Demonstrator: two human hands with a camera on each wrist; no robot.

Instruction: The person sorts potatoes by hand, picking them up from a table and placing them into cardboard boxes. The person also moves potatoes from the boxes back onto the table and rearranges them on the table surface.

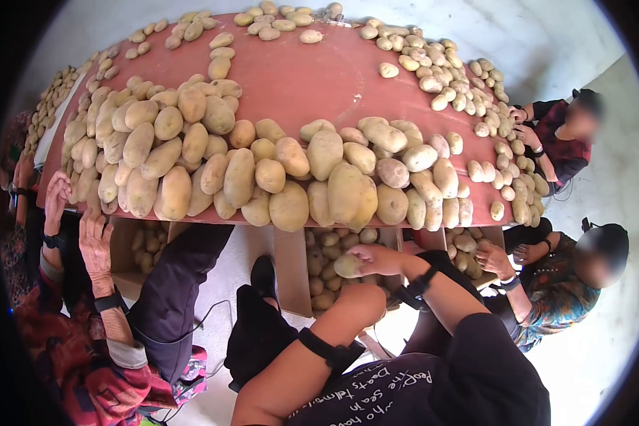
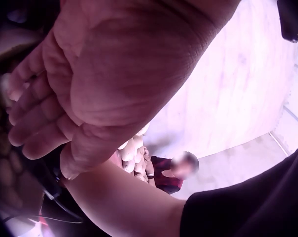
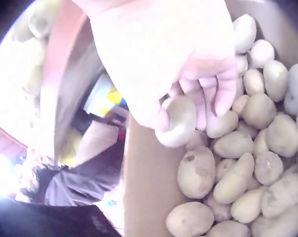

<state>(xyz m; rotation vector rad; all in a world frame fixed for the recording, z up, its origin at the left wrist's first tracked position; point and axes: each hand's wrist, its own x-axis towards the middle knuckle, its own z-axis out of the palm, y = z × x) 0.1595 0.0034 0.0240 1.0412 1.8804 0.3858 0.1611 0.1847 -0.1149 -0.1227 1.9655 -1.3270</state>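
Note:
My right hand (image 1: 382, 260) (image 3: 173, 64) pinches a pale potato (image 1: 348, 266) (image 3: 179, 121) between thumb and fingers, above a cardboard box (image 1: 291, 273) (image 3: 148, 182) full of potatoes (image 3: 235, 177). Below it in the head view, my left hand (image 1: 358, 305) is near the box's front edge, seen from the back, its fingers hidden. The left wrist view shows that left hand (image 2: 114, 69) palm-on, fingers extended and slightly bent, thumb apart. Something pale and blurred lies by its fingertips; whether they touch it I cannot tell.
Potatoes (image 1: 351, 195) are heaped along the near edge of a red table (image 1: 291, 78). More boxes of potatoes stand under that edge, left and right. A person in patterned red sleeves (image 1: 99, 355) sits at left; two people in caps sit at right.

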